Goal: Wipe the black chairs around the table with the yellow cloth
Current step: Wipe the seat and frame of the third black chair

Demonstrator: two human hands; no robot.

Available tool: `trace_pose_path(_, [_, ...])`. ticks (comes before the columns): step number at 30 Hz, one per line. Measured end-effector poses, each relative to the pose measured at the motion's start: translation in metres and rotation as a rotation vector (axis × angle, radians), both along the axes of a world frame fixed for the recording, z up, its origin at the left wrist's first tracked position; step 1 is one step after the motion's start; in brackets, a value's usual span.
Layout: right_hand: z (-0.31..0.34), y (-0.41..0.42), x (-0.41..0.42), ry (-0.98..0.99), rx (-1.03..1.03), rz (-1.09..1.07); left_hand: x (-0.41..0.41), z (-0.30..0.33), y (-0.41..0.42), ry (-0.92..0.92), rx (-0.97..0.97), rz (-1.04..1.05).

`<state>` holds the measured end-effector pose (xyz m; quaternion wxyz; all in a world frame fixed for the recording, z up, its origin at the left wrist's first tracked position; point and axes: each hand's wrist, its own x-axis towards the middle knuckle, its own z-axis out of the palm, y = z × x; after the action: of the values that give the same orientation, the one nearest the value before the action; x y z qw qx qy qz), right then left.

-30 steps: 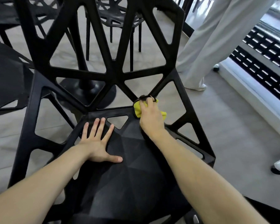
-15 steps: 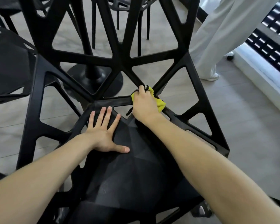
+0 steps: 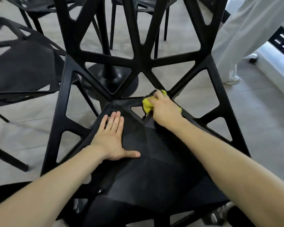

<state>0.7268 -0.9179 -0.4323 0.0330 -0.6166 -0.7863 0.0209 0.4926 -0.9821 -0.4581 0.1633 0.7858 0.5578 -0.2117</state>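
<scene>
A black chair (image 3: 147, 174) with an open lattice back and sides fills the view in front of me. My right hand (image 3: 166, 110) is closed on the bunched yellow cloth (image 3: 147, 104) and presses it against the back edge of the seat, where the backrest struts meet. Only part of the cloth shows past my fingers. My left hand (image 3: 112, 138) lies flat on the left part of the seat, fingers together and thumb out to the right, holding nothing.
A second black chair (image 3: 21, 66) stands close on the left, more black chairs (image 3: 138, 7) beyond. The table's round black base (image 3: 108, 79) sits behind the backrest. A person in white trousers (image 3: 239, 40) stands at upper right beside a low white ledge (image 3: 275, 69).
My right hand with the cloth has slid a little left along the back of the seat, then right again. My left hand stays flat, fingers drawn together. My view has tilted down.
</scene>
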Motion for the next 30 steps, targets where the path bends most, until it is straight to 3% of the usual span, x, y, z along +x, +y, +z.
trace_pose_path(2, [-0.003, -0.015, 0.042, -0.050, 0.025, -0.172, -0.001, -0.001, -0.001, 0.008, -0.004, -0.017])
trace_pose_path(4, [-0.009, -0.014, 0.030, -0.070, 0.027, -0.225, 0.003, 0.000, 0.003, 0.037, -0.040, -0.021])
trace_pose_path(7, [-0.020, -0.002, -0.042, 0.087, -0.008, -0.055, 0.006, 0.002, 0.005, 0.083, -0.073, -0.023])
trace_pose_path(9, [-0.014, -0.003, -0.063, 0.053, -0.022, 0.109, 0.005, 0.002, 0.006, 0.103, -0.074, -0.020])
trace_pose_path(13, [0.011, -0.021, 0.031, -0.151, 0.056, -0.013, 0.005, 0.002, 0.007, 0.069, -0.077, -0.023])
trace_pose_path(16, [0.024, -0.057, 0.091, -0.198, 0.060, -0.025, 0.004, 0.001, 0.006, 0.058, -0.070, -0.035])
trace_pose_path(19, [0.017, -0.077, 0.081, -0.307, 0.003, -0.006, 0.006, -0.001, 0.005, 0.055, -0.045, -0.046])
trace_pose_path(23, [0.003, -0.024, 0.041, -0.326, 0.071, -0.024, 0.006, -0.001, 0.005, 0.059, -0.043, -0.030])
trace_pose_path(25, [0.006, -0.016, 0.042, -0.335, -0.010, -0.068, 0.007, 0.001, 0.006, 0.066, -0.042, -0.033])
trace_pose_path(28, [0.014, -0.082, 0.076, -0.371, -0.095, 0.016, 0.007, 0.001, 0.005, 0.064, -0.025, -0.026])
trace_pose_path(30, [0.025, -0.126, 0.099, -0.328, -0.131, -0.066, 0.006, 0.002, 0.005, 0.058, -0.021, -0.027])
